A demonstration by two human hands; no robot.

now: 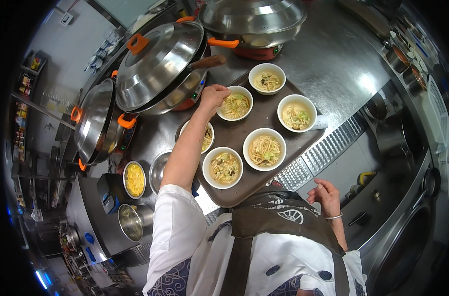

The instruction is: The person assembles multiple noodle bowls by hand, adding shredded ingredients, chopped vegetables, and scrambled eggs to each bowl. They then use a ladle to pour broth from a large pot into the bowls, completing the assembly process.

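My left hand (214, 98) reaches across the tray and is closed at the rim of a white bowl of noodles (236, 103), with its fingertips at the bowl's upper left edge. Several similar bowls stand on the same brown tray (269, 111), holding noodles with greens in pale broth; a far bowl (267, 79) and a right-hand bowl (296, 113) are among them. Part of one bowl (207, 136) is hidden under my left forearm. Off the tray's near right edge, my right hand (327, 197) hangs empty with loosely bent fingers, a bracelet at its wrist.
Lidded steel woks (160, 64) with orange handles stand on cookers left of the tray; another wok (254, 19) sits beyond it. A bowl of yellow food (134, 180) and a steel pot (130, 222) are at the left. A perforated metal grate (323, 148) runs along the right.
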